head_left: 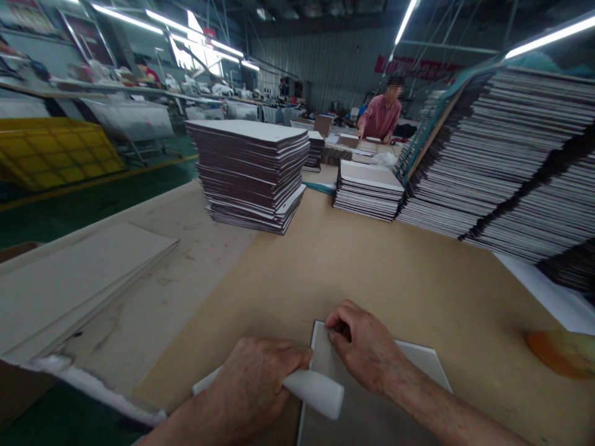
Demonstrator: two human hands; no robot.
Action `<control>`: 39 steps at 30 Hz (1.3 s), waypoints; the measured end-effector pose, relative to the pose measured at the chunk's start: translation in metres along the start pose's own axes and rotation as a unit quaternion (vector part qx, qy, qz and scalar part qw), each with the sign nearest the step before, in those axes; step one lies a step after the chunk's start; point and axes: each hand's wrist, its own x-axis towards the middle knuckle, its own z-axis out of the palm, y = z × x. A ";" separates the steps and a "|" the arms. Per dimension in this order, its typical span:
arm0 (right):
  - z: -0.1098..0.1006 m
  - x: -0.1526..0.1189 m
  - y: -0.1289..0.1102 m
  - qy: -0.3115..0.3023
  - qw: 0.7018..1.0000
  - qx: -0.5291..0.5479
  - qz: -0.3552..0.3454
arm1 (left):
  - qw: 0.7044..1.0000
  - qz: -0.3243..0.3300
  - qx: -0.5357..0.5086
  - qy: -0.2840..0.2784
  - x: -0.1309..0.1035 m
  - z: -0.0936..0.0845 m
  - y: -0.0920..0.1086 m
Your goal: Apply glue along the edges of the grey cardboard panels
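Two bare hands meet at the bottom edge of the view, over a flat grey board [418, 365] lying on a tan paper-covered worktable [372, 272]. Much of the board is cut off by the lower frame edge and covered by the forearms; only its far corners and a strip of matte surface show. The left hand [253, 387] is closed, knuckles up, around a smooth white cylindrical roll [316, 391], whose rounded end juts to the right just above the board; the rest of the roll is hidden inside the fist. The right hand [365, 347] is bent at the wrist, fingers curled, its fingertips [332, 334] pinched at the board's upper left corner; whether they grip a thin layer there cannot be made out. The hands lie close together, nearly touching. Beyond stand a tall stack of dark-edged sheets [251, 173], a lower stack [369, 189] and a slanted bank of stacked sheets [511, 161]. A person in a pink top [381, 118] works at the far end.
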 end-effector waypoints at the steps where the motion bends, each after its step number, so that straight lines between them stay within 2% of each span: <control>1: 0.000 0.000 0.000 -0.001 1.000 0.000 -0.001 | 1.000 0.002 -0.001 0.001 0.000 0.001 -0.001; 7: -0.001 0.000 0.000 -0.002 1.000 -0.002 -0.003 | 1.000 0.013 -0.002 0.011 -0.001 0.002 -0.001; 23: -0.001 -0.001 0.002 -0.002 1.000 -0.012 -0.025 | 1.000 -0.003 0.004 -0.006 0.001 -0.001 0.002; 30: -0.002 -0.007 -0.005 -0.007 0.999 -0.019 -0.047 | 1.000 -0.003 0.003 0.003 0.000 -0.001 0.001; 35: -0.022 -0.006 0.000 -0.023 0.998 0.026 -0.056 | 1.000 -0.001 -0.002 0.007 -0.002 -0.002 0.004; 39: -0.051 -0.027 0.024 0.027 0.992 0.122 0.035 | 0.999 0.032 0.001 0.042 -0.004 0.002 -0.002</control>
